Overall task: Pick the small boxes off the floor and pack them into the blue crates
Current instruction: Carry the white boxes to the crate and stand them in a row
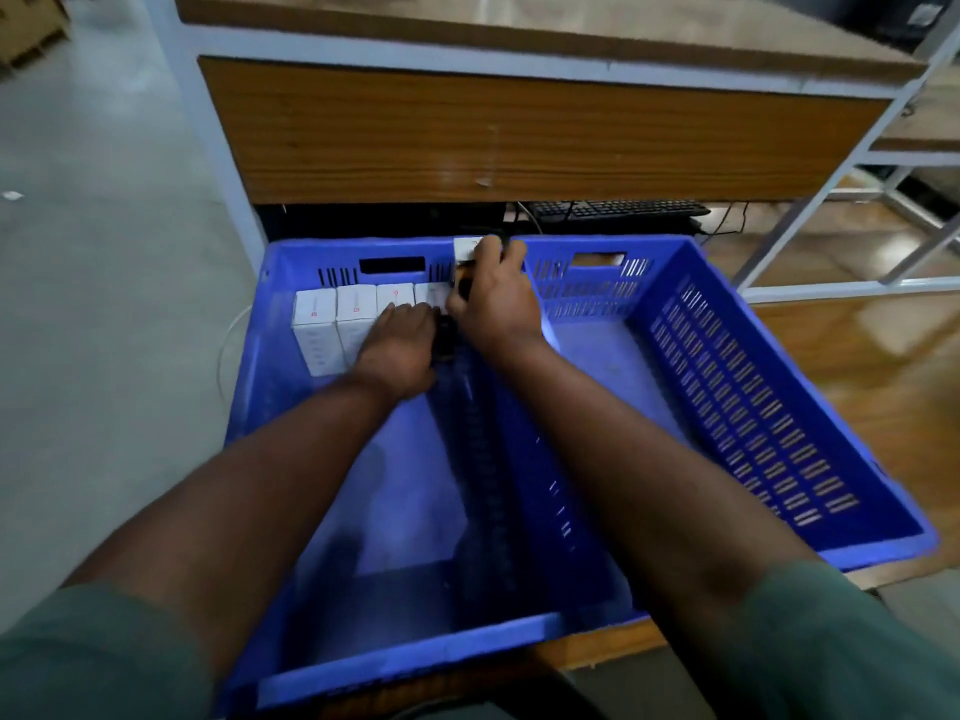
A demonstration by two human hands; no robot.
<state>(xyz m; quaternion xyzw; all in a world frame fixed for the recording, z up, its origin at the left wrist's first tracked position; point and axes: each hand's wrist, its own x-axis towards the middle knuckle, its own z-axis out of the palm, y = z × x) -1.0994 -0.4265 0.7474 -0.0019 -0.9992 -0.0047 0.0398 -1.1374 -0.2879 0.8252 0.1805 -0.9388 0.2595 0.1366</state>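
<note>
Our left hand point(402, 337) steadies the row of boxes point(358, 314) flat-fingered while our right hand point(493, 298) pinches another box point(467, 249), which could snag the crate point(291, 459) wall.

Left blue slotted plastic crate point(291, 511): far wall lined by a row of upright small white cardboard boxes point(337, 319), floor nearer the person open. Right blue slotted plastic crate point(779, 407) holds nothing; its floor is open from above. The touching inner crate walls form a ridge between the two bays, and the brown wood-fronted counter point(519, 132) overhangs the far rims, with a black keyboard point(618, 208) beneath.
</note>
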